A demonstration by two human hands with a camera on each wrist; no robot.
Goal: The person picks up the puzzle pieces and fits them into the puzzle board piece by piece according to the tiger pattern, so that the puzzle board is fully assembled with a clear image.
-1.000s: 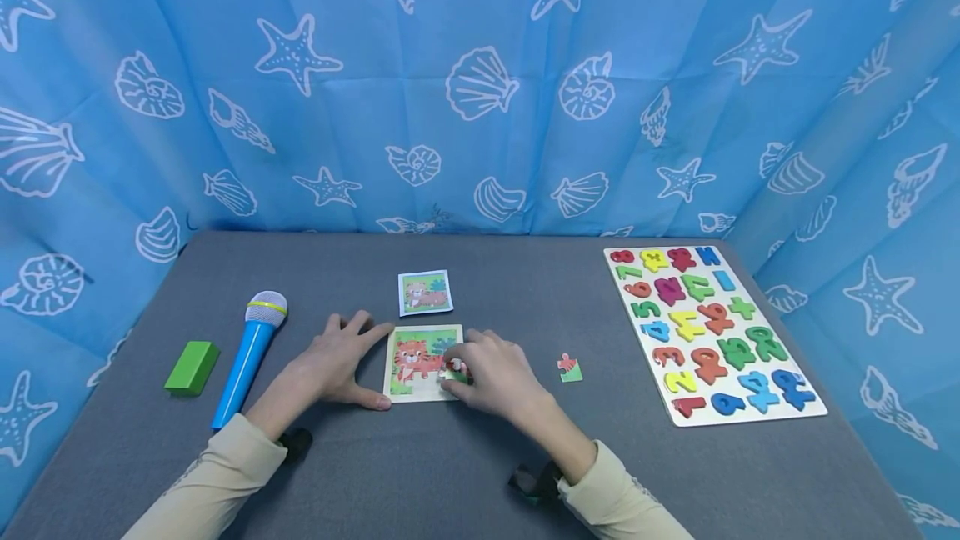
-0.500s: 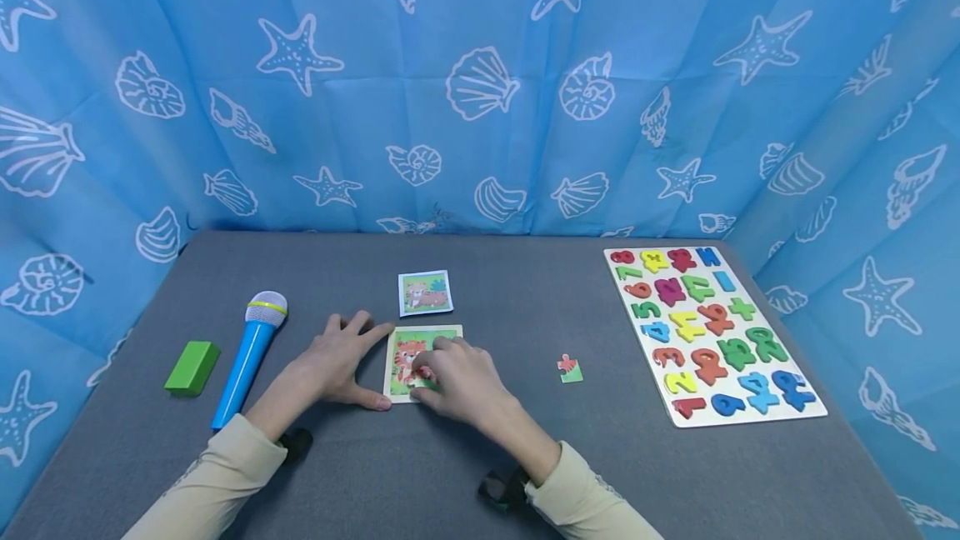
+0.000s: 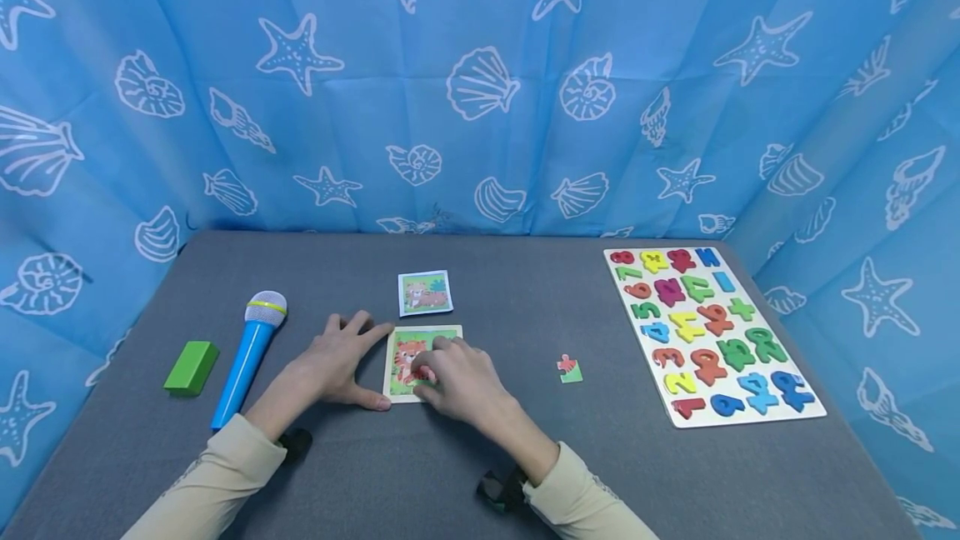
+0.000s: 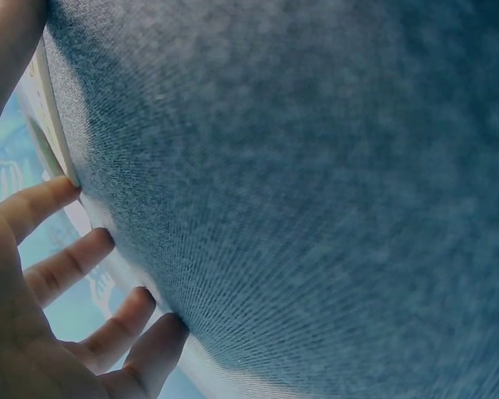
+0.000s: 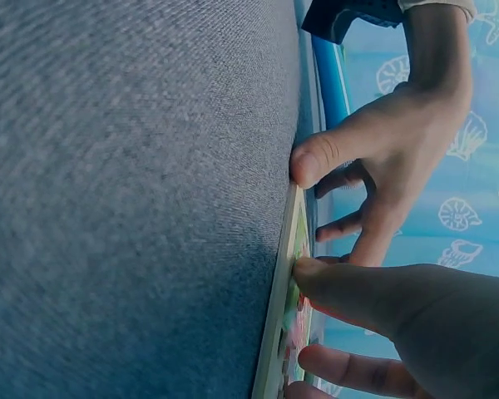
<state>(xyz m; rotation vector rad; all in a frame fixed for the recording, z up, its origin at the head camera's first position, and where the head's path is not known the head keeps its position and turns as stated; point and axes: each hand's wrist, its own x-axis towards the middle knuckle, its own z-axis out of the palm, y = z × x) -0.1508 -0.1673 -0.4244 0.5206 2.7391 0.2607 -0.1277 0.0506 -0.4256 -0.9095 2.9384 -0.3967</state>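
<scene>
A tiger jigsaw puzzle in a pale square frame (image 3: 388,375) lies flat on the table. My left hand (image 3: 335,363) spreads beside its left edge. The thumb touches the lower left corner and the index finger the upper left one. In the left wrist view the left fingers (image 4: 71,264) are fairly straight. Over the lower right of the puzzle, my right hand (image 3: 467,382) pinches a small puzzle piece against the picture, mostly hidden under its fingers. The right wrist view has the right thumb (image 5: 349,291) low over the frame. A loose red and green puzzle piece (image 3: 570,368) lies to the right.
Behind the frame lies a small tiger picture card (image 3: 425,293). A blue toy microphone (image 3: 250,357) and a green block (image 3: 192,368) are at the left. A white board with colourful numbers (image 3: 652,373) lies at the right. A blue shell-patterned curtain (image 3: 480,148) hangs behind the table.
My right hand has moved left with the puzzle piece, from the frame's right edge to over its lower middle, and has barely moved since half a second ago. The left hand stays put.
</scene>
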